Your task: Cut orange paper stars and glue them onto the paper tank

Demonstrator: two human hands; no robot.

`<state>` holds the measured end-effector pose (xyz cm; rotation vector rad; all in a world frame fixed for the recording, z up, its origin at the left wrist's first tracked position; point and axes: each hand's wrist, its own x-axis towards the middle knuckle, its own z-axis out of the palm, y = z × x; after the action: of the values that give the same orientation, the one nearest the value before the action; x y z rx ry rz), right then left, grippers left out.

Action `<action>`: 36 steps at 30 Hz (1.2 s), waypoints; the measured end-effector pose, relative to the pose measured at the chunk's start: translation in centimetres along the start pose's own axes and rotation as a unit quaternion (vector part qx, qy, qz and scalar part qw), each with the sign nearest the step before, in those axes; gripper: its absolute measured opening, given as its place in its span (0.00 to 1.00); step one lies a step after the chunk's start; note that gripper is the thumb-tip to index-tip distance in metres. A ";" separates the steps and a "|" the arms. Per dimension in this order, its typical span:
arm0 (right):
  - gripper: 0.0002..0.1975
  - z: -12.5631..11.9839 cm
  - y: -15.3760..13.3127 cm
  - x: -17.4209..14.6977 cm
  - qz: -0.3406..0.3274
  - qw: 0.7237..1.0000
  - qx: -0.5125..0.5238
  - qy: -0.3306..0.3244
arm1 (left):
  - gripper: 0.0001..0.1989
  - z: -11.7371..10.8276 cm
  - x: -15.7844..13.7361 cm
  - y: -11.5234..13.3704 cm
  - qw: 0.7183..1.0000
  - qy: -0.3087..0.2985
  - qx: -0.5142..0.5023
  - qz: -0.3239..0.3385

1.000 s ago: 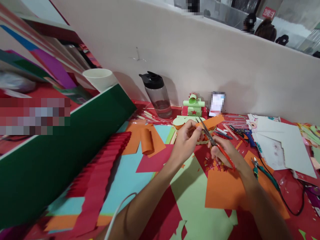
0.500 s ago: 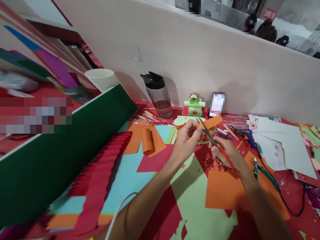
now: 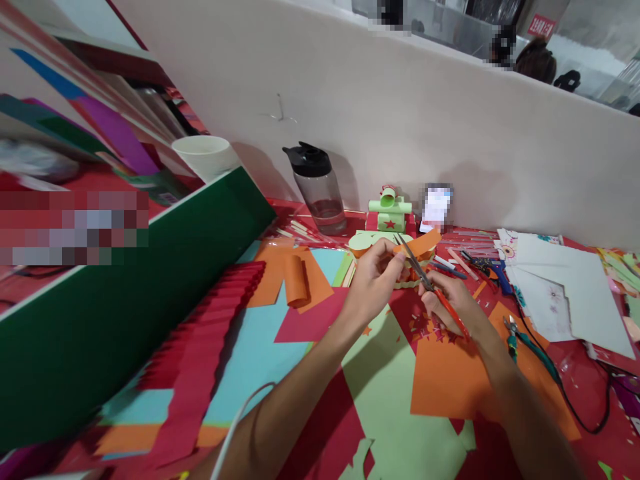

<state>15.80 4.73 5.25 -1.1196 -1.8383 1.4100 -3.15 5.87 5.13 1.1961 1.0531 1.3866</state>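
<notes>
Between the fingertips of my left hand [image 3: 376,273] is a strip of orange paper [image 3: 425,244], its free end pointing right. My right hand [image 3: 447,300] is closed around the red handle of a pair of scissors [image 3: 416,265]. The scissor blades point up and left and lie across the strip close to my left fingertips; a narrow gap shows between their tips. Behind the hands stands a green paper tank model [image 3: 390,217] with a red star. Small red and orange paper scraps [image 3: 430,328] lie below my right hand on an orange sheet's edge.
A dark green board [image 3: 150,287] slants along the left. A water bottle [image 3: 320,193] stands at the back beside a phone [image 3: 436,208]. To the right are a blue glue gun [image 3: 500,275], green-handled pliers [image 3: 537,353] and white card [image 3: 590,287]. Pleated red paper [image 3: 200,353] lies left.
The free end of the orange strip has shifted slightly left. Both hands and the scissors stay almost in place; the whole view has moved a little.
</notes>
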 end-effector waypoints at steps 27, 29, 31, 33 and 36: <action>0.30 0.9 0.9 0.2 -0.006 1.000 0.019 0.022 | 0.16 0.1 0.0 0.0 1.000 -0.017 0.002 0.025; 0.30 1.0 0.9 0.2 -0.001 1.000 0.015 0.026 | 0.16 0.1 0.0 0.0 1.000 -0.019 -0.003 0.024; 0.31 1.1 0.8 0.1 0.002 0.999 0.014 0.030 | 0.17 0.1 0.0 0.0 0.999 -0.022 -0.004 0.025; 0.31 1.1 0.7 0.1 0.001 0.999 0.018 0.031 | 0.17 0.0 0.0 -0.1 0.999 -0.023 0.000 0.026; 0.30 1.2 0.6 0.0 0.000 0.999 0.028 0.030 | 0.16 0.0 0.0 -0.2 0.999 -0.023 0.009 0.031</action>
<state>14.94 4.23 4.28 -1.1212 -1.7479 1.4037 -3.11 5.86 4.98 1.2771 1.0056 1.3936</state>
